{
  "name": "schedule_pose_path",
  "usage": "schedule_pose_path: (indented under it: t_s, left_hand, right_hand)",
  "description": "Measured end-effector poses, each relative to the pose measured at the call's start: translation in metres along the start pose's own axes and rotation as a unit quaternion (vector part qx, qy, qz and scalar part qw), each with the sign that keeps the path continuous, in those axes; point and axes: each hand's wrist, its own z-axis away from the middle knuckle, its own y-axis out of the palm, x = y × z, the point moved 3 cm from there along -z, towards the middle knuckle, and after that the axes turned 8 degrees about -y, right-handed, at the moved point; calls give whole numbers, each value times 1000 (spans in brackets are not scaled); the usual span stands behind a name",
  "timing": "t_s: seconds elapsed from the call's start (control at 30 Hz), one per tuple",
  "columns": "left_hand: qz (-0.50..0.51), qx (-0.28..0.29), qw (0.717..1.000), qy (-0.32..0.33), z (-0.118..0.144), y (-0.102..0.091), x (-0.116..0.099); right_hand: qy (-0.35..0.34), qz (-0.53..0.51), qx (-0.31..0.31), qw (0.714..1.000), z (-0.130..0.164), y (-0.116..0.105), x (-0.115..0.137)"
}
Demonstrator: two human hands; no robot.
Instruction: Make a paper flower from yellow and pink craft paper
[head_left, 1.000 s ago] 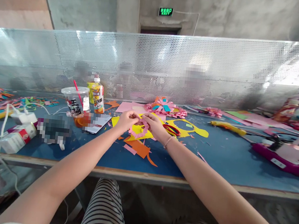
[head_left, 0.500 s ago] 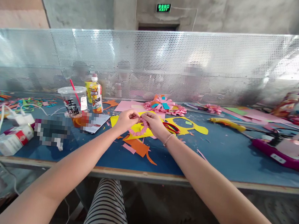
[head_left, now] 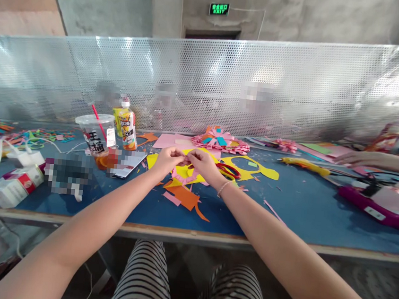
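Blue tabletop (head_left: 312,194) before a perforated screen (head_left: 206,88), where left hand (head_left: 167,161) and right hand (head_left: 205,165) pinch a curved pink paper strip (head_left: 182,180) between closed fingertips

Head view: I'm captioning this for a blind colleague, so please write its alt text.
A person's left hand and right hand pinch a curved pink strip over yellow paper on a blue table. Red-handled scissors lie beside the right hand; a drink cup and bottle stand left; another person's hand shows far right.
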Motion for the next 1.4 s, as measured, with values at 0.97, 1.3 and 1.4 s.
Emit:
schedule_pose_path:
  t_s: [0.97,1.3,1.4]
  left_hand:
    - [50,-24,998,9,-4,-6,-1]
    - [-67,-3,997,26,1,-2,-4]
    - [-132,-13,990,55,-1,-4,-4]
  right_hand:
    - [32,-69,-29,997,-4,-6,-2]
    - [-30,-4,14,999,-4,-3,0]
    - [-32,5,14,999,-3,-2,2]
